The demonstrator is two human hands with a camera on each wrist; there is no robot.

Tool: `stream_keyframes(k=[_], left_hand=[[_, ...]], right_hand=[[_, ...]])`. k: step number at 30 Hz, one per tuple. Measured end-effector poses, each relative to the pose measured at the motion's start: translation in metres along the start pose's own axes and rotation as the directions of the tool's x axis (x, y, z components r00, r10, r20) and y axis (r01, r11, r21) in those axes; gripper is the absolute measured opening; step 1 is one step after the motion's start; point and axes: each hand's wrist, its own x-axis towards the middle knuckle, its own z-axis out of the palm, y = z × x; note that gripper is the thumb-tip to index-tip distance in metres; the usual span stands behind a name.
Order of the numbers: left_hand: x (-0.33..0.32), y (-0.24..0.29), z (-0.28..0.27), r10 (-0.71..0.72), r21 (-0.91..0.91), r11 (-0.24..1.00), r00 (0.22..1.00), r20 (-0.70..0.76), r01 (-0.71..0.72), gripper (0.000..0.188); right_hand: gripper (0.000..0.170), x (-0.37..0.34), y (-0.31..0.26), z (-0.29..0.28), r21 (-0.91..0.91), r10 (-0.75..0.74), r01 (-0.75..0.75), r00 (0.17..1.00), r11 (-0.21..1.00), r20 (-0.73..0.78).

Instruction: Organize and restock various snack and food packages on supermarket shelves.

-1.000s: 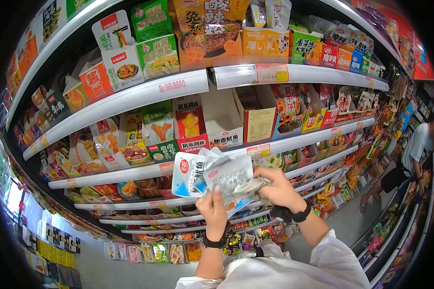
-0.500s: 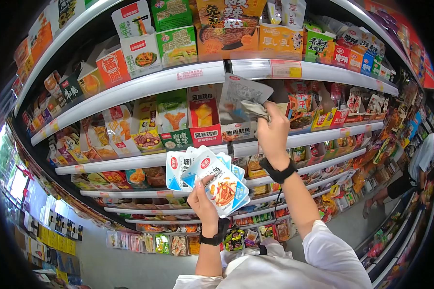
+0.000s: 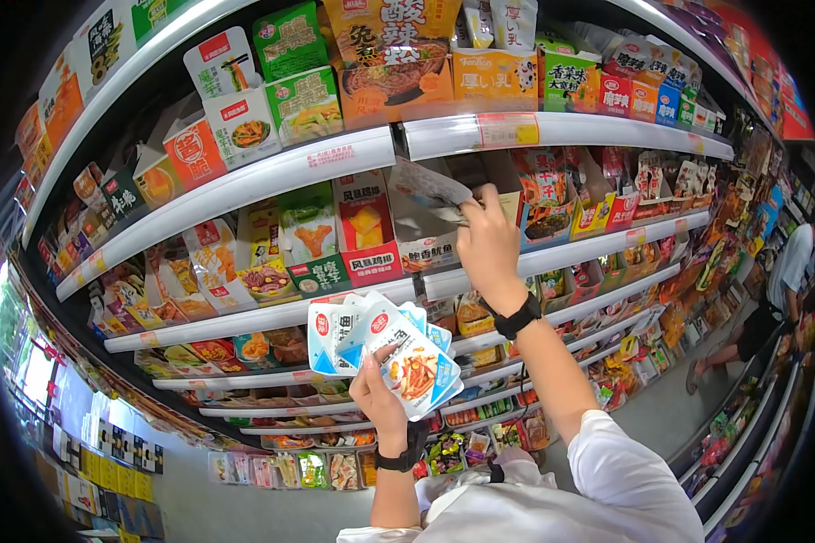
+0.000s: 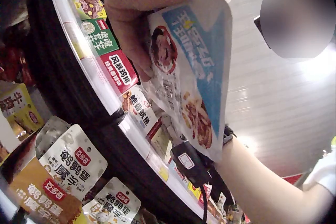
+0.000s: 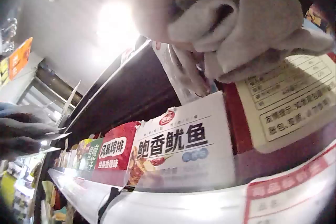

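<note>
My left hand grips a fanned stack of white and blue snack packets in front of the shelf, thumb across the front one. The left wrist view shows a packet's printed face close up, beside the curled fingers. Higher up, my right hand holds a silvery packet tilted at the mouth of a white display box with a squid picture label. A crumpled grey cloth is bunched in the same hand, covering much of the fingers in the right wrist view.
A red display box stands left of the white one, and a cream box panel stands to its right. The white shelf edge above overhangs this row. A person stands in the aisle at right.
My right hand has moved from beside the left hand up to the shelf with a packet, which now leans flatter over the box. The left hand keeps its stack, now fanned face up.
</note>
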Motion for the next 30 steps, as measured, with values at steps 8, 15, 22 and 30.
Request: stream_keyframes(k=[8, 15, 22, 30], left_hand=[[0.0, -0.004, -0.002, -0.009, 0.006, 1.0, 1.0, 0.026, 0.009, 0.041], [0.0, -0.005, -0.004, -0.024, -0.035, 0.999, 1.0, 0.014, 0.024, 0.041], [0.002, -0.007, -0.006, -0.025, -0.036, 0.999, 1.0, 0.011, 0.026, 0.044], [0.004, -0.001, -0.008, -0.007, 0.029, 1.0, 0.998, 0.062, 0.005, 0.044]], right_hand=[[0.023, 0.017, 0.011, -0.009, -0.046, -0.084, 0.086, 0.996, 0.995, 0.036], [0.028, 0.065, 0.028, -0.003, -0.105, -0.104, 0.15, 0.929, 0.983, 0.356], [0.042, 0.113, 0.031, 0.009, -0.108, -0.021, 0.149, 0.674, 0.983, 0.739], [0.016, 0.073, -0.019, -0.016, -0.205, -0.258, 0.402, 0.828, 0.893, 0.498]])
